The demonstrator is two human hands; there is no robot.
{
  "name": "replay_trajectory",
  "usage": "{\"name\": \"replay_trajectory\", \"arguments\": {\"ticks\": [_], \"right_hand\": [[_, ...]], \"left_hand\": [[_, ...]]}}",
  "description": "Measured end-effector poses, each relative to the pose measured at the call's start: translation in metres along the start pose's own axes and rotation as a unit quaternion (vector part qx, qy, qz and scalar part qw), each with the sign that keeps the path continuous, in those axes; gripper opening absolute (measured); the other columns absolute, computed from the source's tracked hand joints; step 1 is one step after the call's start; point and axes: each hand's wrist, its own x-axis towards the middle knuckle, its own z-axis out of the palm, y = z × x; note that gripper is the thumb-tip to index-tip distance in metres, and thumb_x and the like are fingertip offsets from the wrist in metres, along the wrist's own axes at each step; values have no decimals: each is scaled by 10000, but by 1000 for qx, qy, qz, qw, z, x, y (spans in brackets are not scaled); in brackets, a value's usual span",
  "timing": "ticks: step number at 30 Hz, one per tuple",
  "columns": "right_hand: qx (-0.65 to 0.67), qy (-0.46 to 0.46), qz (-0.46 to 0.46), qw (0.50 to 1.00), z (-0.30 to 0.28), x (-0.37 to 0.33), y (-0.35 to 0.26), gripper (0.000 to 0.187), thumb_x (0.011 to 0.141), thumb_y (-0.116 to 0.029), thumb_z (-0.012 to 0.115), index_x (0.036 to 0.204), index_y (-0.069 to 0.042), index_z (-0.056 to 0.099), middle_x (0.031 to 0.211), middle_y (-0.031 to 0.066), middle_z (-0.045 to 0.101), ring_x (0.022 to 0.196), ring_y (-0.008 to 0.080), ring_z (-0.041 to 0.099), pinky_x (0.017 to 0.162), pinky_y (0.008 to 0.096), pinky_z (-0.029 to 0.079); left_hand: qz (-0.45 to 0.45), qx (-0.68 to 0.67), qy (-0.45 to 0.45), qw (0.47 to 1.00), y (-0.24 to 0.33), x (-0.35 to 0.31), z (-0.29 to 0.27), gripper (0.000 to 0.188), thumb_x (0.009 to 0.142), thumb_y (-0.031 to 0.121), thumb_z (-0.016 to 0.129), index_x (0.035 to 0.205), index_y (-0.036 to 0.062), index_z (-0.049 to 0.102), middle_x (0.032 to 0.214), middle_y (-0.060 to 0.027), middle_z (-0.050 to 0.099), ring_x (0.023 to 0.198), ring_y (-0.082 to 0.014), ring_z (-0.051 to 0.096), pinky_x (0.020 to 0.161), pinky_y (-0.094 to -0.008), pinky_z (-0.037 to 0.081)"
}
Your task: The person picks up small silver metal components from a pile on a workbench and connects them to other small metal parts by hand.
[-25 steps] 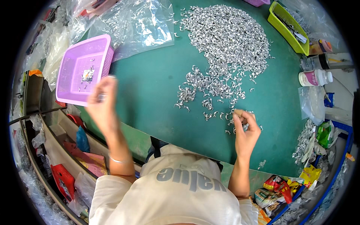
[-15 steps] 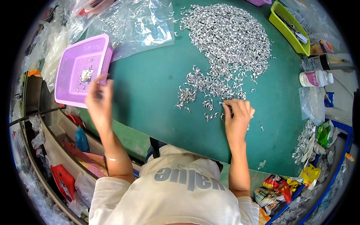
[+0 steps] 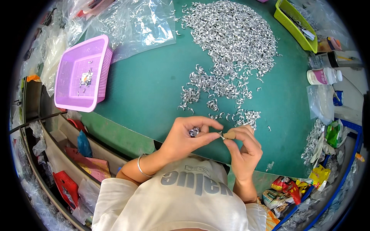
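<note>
My left hand (image 3: 179, 139) and my right hand (image 3: 245, 148) meet near the front edge of the table. A small shiny metal piece (image 3: 222, 135) sits between their fingertips, partly hidden by them. More small curved metal pieces (image 3: 194, 132) are tucked in the curl of my left hand. Just beyond the hands lies a loose group of such silvery hook-shaped pieces (image 3: 246, 117), trailing off from a big heap (image 3: 233, 36). At the left, a purple plastic basket (image 3: 101, 73) holds several of the pieces and a small card-like scrap.
Clear plastic sheeting (image 3: 146, 29) covers the table's far left. A lime-green tray (image 3: 283, 19) stands at the far right, above a white bottle (image 3: 322, 76) and a plastic bag (image 3: 320, 102). Compartments with bags and a red object (image 3: 64, 186) flank the green table (image 3: 150, 88).
My left hand has come from the purple basket to the middle, up against my right hand. My right hand has drawn back from the loose pieces toward my body.
</note>
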Motion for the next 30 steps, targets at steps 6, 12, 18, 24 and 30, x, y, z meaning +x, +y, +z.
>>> {"name": "replay_trajectory", "arguments": {"ticks": [6,12,18,24,30], "right_hand": [[40,24,-5,999,2,-5,-6,175,607,19,706,758,6,619,745,82,614,679,197,516,654,295,355],[36,37,-20,998,2,-9,-13,184,588,19,710,753,15,628,739,87,613,676,206,514,646,296,351],[38,38,-26,998,2,-9,-17,199,557,15,717,737,18,634,726,84,607,674,208,511,640,301,347],[44,33,-28,998,1,-9,-20,197,549,21,716,727,19,633,727,84,609,672,210,513,634,304,348],[51,25,-11,998,4,-5,-12,209,590,58,684,787,23,626,758,92,614,688,207,518,656,299,389]], "left_hand": [[-3,-11,-22,1000,6,-5,1,121,775,16,623,893,11,650,572,62,400,547,-17,337,482,-189,278],[13,-33,-30,999,6,-10,3,120,775,8,619,892,4,648,560,67,390,535,-14,325,474,-189,260],[24,-34,-37,998,9,-13,2,121,774,5,619,892,2,646,561,65,391,533,-14,321,473,-189,256],[30,-36,-39,998,9,-14,1,127,768,3,621,893,2,645,567,64,392,538,-14,322,474,-191,256],[61,46,70,995,13,-16,-11,106,756,3,621,859,-2,646,604,40,490,552,-18,400,487,-175,319]]}}
